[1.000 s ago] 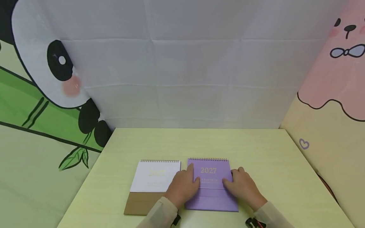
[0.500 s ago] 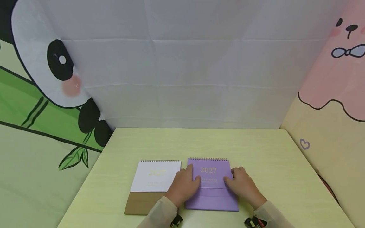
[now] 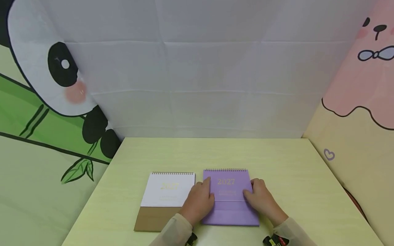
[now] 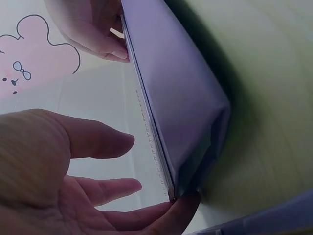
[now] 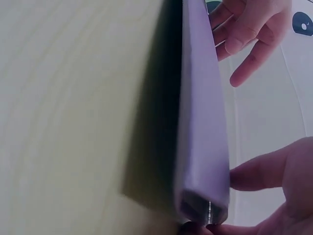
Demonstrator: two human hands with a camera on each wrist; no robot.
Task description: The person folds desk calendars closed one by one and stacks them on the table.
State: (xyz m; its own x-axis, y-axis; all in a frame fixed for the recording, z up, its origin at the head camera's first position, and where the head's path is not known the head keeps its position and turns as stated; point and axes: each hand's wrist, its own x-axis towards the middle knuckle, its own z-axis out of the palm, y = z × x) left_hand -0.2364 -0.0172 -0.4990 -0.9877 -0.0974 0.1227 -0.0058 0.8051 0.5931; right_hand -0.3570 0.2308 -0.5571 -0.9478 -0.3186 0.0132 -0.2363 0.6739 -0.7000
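A purple desk calendar [image 3: 229, 212] with a spiral top edge and gold "2027" stands tilted on the table. My right hand [image 3: 264, 198] pinches its right edge, thumb on the front and fingers round the side; the right wrist view shows this thumb [image 5: 259, 171] against the cover. At the left edge, my left hand [image 3: 198, 201] touches the calendar with its fingers. In the left wrist view, the left thumb [image 4: 105, 139] is apart from the cover. Just left stands a white desk calendar [image 3: 166, 194] with a brown base, partly hidden by the left hand.
The pale wooden table [image 3: 264, 153] reaches back to a white cloth backdrop [image 3: 203, 68]. Printed cartoon sheets [image 3: 354, 82] flank it on both sides. Dark wrist devices [image 3: 275, 240] show near the front edge.
The purple calendar has shifted slightly to the right and away from me, and its front edge sits a little higher in view. Both hands stay at its sides. The white calendar stays put.
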